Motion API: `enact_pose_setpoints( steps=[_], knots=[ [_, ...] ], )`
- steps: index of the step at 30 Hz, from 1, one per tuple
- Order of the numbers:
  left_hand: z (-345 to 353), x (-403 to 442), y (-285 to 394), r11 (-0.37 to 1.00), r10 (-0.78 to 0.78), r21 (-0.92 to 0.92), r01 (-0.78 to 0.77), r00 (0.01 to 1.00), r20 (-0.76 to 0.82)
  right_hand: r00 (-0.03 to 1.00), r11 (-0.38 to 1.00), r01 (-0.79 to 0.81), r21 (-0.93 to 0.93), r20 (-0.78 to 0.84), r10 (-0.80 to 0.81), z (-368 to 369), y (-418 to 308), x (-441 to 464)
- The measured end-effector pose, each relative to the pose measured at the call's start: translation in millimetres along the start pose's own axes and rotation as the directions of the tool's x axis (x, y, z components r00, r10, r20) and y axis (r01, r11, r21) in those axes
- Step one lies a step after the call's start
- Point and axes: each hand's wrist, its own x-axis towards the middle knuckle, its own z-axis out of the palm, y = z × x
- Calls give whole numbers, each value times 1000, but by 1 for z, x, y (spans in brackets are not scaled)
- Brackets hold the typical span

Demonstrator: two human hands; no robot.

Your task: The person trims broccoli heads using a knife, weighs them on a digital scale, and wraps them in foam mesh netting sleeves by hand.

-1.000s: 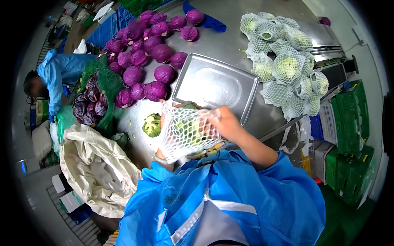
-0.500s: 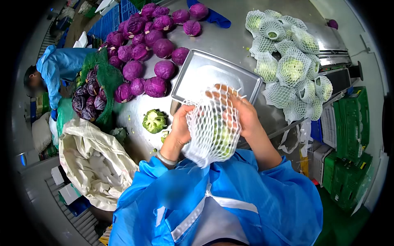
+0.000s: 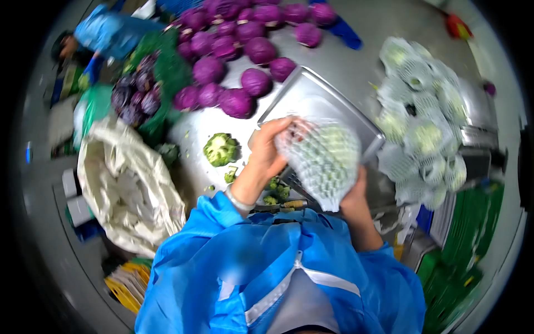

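Note:
A white foam net sleeve [image 3: 325, 161] with a pale green vegetable head inside is held in front of my chest. My left hand [image 3: 268, 150] is closed on the left side of the sleeve, with some fingers seen through the mesh. Beneath its lower right side, my right hand [image 3: 355, 197] supports it; most of those fingers are hidden. Behind the sleeve lies a shallow metal tray [image 3: 347, 94]. To the left on the steel table, a broccoli head [image 3: 220, 149] rests near small broccoli pieces [image 3: 278, 190].
Purple cabbages [image 3: 256, 82] cover the table's far left. Netted vegetable heads [image 3: 425, 136] are heaped at the right. A green net bag [image 3: 172, 67] of dark red heads and a cream sack [image 3: 128, 183] stand left. Another person in blue [image 3: 114, 30] bends beyond them.
The view has shifted left and blurred. The netted head has tilted and turned in my hands; my right hand has moved from its upper right side to its lower right.

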Motion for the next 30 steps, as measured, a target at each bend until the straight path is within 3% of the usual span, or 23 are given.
enact_pose_setpoints(
  steps=[1,2,3,4,5,6,7,8,10,12,13,14,15,16,17,20,22,23,24,25,26,28,30],
  knots=[
    [-10,9,3,998,43,-32,-47,994,-96,970,990,129,-50,-201,-136,16,-17,12],
    [-25,12,9,994,73,-69,-89,977,-199,939,974,225,-22,-260,-223,8,-43,31],
    [-37,7,23,959,172,258,-115,962,-212,960,957,278,-79,6,-279,4,-77,43],
    [-66,1,34,764,353,632,-131,905,-239,885,805,430,-409,14,-466,18,-102,61],
    [-100,-6,47,474,558,863,-172,817,-143,869,814,458,-356,-13,-495,28,-130,85],
    [-121,-19,58,509,603,860,22,705,-375,822,636,446,-630,6,-570,14,-164,116],
    [-177,-28,64,50,794,999,11,606,-46,785,411,345,-844,20,-619,25,-183,130],
    [-204,-42,73,-16,814,983,185,573,-95,782,323,272,-906,13,-623,28,-198,152],
    [-257,-68,74,51,764,925,375,582,-278,782,249,203,-947,4,-624,36,-204,181],
    [-292,-76,62,572,493,723,388,542,-681,831,146,95,-985,-2,-556,27,-207,208],
    [-273,-78,63,829,170,431,355,574,-801,849,90,42,-995,-12,-528,14,-210,221],
    [-280,-79,56,937,-3,221,271,638,-770,753,-244,71,-967,213,-623,-17,-220,241],
    [-284,-79,46,968,12,184,172,698,-716,637,-553,47,-832,451,-625,-58,-234,266],
    [-282,-77,39,988,35,137,74,753,-657,516,-795,-31,-606,671,-532,-45,-224,260],
    [-281,-77,37,995,45,99,28,751,-658,478,-806,-41,-590,697,-535,-35,-216,242],
    [-243,-74,41,931,283,359,-67,753,-594,588,-349,335,-875,484,-648,36,-140,155],
    [-219,-63,42,761,539,579,-291,781,-316,815,-115,344,-932,357,-455,35,-96,119],
    [-178,-59,49,809,458,522,-271,847,-271,854,-40,402,-915,390,-345,45,-64,102],
    [-159,-45,45,564,638,724,-396,767,-77,877,45,446,-894,427,-221,56,-32,87],
    [-143,-25,39,190,737,876,-443,654,171,871,85,470,-879,445,-209,64,-10,81],
    [-119,-17,32,-77,735,902,-424,588,339,861,124,495,-860,467,-199,72,11,77],
    [-82,-17,22,-309,549,858,-409,661,513,861,123,484,-866,446,-244,77,34,74],
    [-75,-22,9,-304,374,843,-444,758,535,855,49,417,-907,374,-360,58,40,91]
  ],
)
